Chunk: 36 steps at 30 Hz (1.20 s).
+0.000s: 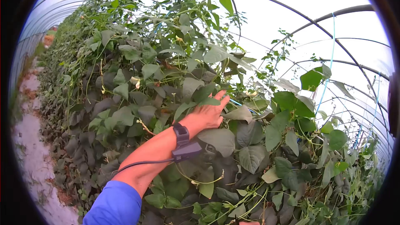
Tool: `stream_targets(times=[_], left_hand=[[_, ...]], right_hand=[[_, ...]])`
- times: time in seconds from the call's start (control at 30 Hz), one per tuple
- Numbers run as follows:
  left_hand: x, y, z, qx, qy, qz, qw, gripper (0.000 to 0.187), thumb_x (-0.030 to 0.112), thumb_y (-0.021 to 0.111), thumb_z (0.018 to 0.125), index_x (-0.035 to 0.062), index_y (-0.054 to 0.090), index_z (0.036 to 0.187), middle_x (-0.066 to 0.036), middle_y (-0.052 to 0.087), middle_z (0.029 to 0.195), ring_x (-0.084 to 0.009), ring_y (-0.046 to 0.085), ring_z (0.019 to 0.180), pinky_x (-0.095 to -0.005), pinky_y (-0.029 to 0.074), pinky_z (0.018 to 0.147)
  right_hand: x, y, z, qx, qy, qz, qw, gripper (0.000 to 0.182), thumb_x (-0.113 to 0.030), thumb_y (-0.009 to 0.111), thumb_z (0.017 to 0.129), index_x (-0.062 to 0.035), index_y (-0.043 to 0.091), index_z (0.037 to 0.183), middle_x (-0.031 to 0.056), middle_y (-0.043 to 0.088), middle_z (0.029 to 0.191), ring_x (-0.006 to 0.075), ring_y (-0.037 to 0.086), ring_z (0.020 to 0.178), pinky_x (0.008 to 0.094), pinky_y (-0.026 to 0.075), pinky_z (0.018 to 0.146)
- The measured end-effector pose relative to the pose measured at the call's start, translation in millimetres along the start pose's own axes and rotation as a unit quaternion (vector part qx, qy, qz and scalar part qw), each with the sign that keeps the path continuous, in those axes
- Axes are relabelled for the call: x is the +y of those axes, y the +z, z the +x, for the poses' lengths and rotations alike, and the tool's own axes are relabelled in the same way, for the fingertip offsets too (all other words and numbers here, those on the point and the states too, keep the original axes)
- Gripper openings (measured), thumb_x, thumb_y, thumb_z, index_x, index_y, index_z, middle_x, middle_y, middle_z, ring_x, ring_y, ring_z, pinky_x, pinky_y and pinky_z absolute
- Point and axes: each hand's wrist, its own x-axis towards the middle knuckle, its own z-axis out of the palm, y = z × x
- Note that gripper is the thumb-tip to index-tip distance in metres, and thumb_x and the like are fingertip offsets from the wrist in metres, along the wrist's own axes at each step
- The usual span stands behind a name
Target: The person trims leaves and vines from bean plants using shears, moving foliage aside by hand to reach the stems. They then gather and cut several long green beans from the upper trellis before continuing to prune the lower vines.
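Note:
My left hand (208,110) reaches into a dense wall of climbing bean-like vines, back of the hand up. Its fingers are stretched and somewhat apart, with the tips among the foliage. A green leaf (183,109) partly covers the back of the hand, and a broad leaf (218,141) lies just below it. Close to the fingertips a blue string (239,105) runs through the plants. A dark wrist strap (181,134) with a small box and cable is on the left wrist. Only a sliver of skin, apparently my right hand (249,223), shows at the bottom edge; its fingers are hidden.
Pale blossoms (135,82) dot the vines. A thin curved stem or pod (207,181) hangs below the forearm. Curved greenhouse hoops (291,6) arch overhead, with a light-blue cord (329,66) hanging at right. A pale ground path (31,141) runs along the left.

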Motion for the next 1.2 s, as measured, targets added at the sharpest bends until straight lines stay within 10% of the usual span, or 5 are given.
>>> stream_targets(times=[0.27, 0.47, 0.6, 0.8, 1.2], left_hand=[[-19, 18, -6, -0.169, -0.065, 0.012, 0.983, 0.060, 0.013, 0.059, 0.078, 0.0093, 0.037, 0.134, -0.017, 0.055, 0.105, -0.0368, 0.056, 0.101, -0.0497, 0.049, 0.085], [-7, 22, -15, -0.190, -0.094, -0.026, 0.977, 0.058, 0.013, 0.058, 0.080, 0.0092, 0.037, 0.133, -0.015, 0.056, 0.094, -0.0329, 0.057, 0.088, -0.0483, 0.051, 0.071], [-13, 20, -25, -0.143, -0.081, -0.040, 0.986, 0.059, 0.011, 0.059, 0.078, 0.0069, 0.037, 0.133, -0.017, 0.056, 0.092, -0.0349, 0.058, 0.086, -0.0475, 0.051, 0.071], [-16, 26, -30, -0.119, -0.078, -0.056, 0.988, 0.063, 0.009, 0.061, 0.075, 0.0045, 0.036, 0.133, -0.020, 0.056, 0.088, -0.0425, 0.056, 0.080, -0.0500, 0.047, 0.069], [-17, 39, -45, -0.082, -0.025, 0.022, 0.996, 0.070, 0.014, 0.064, 0.074, 0.0019, 0.037, 0.138, -0.018, 0.054, 0.091, -0.0356, 0.051, 0.085, -0.0445, 0.046, 0.073]], right_hand=[[-15, -41, 136, 0.190, -0.032, 0.092, 0.977, 0.030, -0.025, 0.073, 0.084, 0.0020, 0.060, 0.077, 0.0012, 0.059, 0.061, 0.0063, 0.054, 0.058, 0.0221, 0.041, 0.052], [-24, -111, 293, 0.323, 0.000, -0.360, 0.875, 0.069, -0.062, 0.062, 0.078, 0.0060, 0.061, 0.077, 0.0226, 0.062, 0.070, 0.0386, 0.062, 0.068, 0.0438, 0.047, 0.060], [-6, -158, 357, 0.283, 0.078, -0.398, 0.869, 0.077, -0.067, 0.058, 0.076, 0.0094, 0.066, 0.079, 0.0318, 0.064, 0.084, 0.0431, 0.065, 0.083, 0.0478, 0.050, 0.074], [9, -190, 395, 0.257, 0.066, -0.335, 0.904, 0.073, -0.061, 0.068, 0.073, 0.0118, 0.060, 0.068, 0.0162, 0.060, 0.062, 0.0198, 0.054, 0.059, 0.0381, 0.046, 0.059], [45, -190, 455, 0.303, -0.024, -0.259, 0.917, 0.068, -0.056, 0.070, 0.074, 0.0091, 0.057, 0.062, 0.0105, 0.055, 0.055, 0.0159, 0.048, 0.051, 0.0371, 0.042, 0.050]])
